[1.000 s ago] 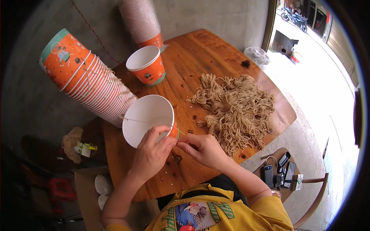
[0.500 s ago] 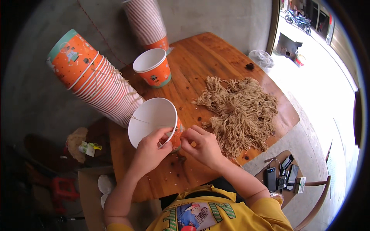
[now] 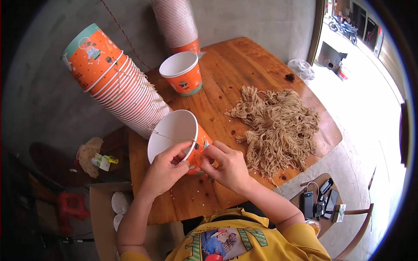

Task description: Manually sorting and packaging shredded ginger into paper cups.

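Observation:
A white-lined orange paper bucket leans toward me on the wooden table, its mouth facing left. My left hand is closed on the near part of its rim, thumb and fingers bent around the edge. A thin tan string crosses the mouth from the far-left rim to the fingers. Against the orange outer wall, my right hand is pinched; the string runs toward it, its end hidden by the fingertips. To the right lies a loose heap of tan strings.
A tilted stack of nested orange buckets stands at left, strings hanging along it. Another bucket and a tall stack stand farther back. Below the table's left edge is a cardboard box. Phones and gadgets lie on a chair at right.
The view has shifted slightly. The bucket shows more of its orange side, and my right hand has moved in close against that wall. My left hand stays at the rim.

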{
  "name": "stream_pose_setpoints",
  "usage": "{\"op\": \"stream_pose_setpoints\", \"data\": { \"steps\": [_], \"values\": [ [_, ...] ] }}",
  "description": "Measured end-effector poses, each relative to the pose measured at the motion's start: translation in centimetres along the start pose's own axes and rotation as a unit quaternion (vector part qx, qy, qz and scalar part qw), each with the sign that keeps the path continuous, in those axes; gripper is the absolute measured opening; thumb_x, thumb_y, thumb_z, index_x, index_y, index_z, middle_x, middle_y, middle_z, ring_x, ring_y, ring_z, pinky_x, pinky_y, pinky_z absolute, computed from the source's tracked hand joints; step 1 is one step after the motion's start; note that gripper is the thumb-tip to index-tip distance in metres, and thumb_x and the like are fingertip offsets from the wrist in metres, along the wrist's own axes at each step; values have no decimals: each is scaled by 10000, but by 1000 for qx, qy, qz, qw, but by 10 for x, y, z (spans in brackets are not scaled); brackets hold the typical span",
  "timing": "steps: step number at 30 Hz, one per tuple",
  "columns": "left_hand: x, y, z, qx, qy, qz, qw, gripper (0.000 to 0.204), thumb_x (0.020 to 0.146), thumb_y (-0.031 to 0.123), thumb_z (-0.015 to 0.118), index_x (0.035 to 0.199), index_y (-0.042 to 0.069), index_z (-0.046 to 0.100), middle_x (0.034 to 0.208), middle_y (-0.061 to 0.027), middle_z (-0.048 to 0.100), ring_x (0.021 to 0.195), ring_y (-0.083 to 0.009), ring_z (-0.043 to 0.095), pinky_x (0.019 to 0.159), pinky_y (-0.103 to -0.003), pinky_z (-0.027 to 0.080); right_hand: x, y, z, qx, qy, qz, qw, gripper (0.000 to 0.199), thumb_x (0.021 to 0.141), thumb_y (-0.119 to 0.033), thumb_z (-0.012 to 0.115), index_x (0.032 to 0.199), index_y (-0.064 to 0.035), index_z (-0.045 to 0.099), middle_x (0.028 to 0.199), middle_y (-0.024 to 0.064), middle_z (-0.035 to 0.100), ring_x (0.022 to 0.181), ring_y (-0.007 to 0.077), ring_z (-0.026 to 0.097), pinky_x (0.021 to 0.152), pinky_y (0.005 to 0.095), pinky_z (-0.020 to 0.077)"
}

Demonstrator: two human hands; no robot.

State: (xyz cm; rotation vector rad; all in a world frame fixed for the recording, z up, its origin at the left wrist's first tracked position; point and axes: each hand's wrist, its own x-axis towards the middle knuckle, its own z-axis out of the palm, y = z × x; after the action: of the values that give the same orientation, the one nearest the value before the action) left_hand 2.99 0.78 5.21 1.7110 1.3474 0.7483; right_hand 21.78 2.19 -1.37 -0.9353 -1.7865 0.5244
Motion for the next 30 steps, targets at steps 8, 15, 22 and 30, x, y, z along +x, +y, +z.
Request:
{"op": "stream_pose_setpoints", "data": {
  "steps": [8,15,22,30],
  "values": [
    [-1,1,0,-8,-19,-14,1000,494,848,-8,569,1339,16,525,903,26,536,791,-55,490,735,-220,448,0,-1,0,-18,-6,-1,1000,81,805,-89,683,837,-62,613,753,72,592,612,236,642,550,341,531],
    [-1,3,3,-17,-48,-15,999,471,882,7,570,1349,25,503,920,23,529,803,-54,489,749,-222,447,-1,-1,0,-43,-13,3,999,94,808,-114,686,875,-75,632,763,79,596,618,264,638,551,363,526],
    [4,3,7,-36,-86,-12,996,446,915,21,557,1355,33,484,962,8,540,829,-57,503,770,-219,453,-5,3,-3,-31,-4,18,999,89,804,-92,668,874,-58,625,779,89,602,628,289,635,564,374,528],
    [5,1,12,-34,-64,-3,997,419,903,8,552,1318,50,514,926,-17,565,811,-80,549,746,-243,486,-11,6,-7,0,-11,22,1000,83,806,-72,652,862,-32,606,783,113,600,655,294,633,570,359,525]
  ]
}}
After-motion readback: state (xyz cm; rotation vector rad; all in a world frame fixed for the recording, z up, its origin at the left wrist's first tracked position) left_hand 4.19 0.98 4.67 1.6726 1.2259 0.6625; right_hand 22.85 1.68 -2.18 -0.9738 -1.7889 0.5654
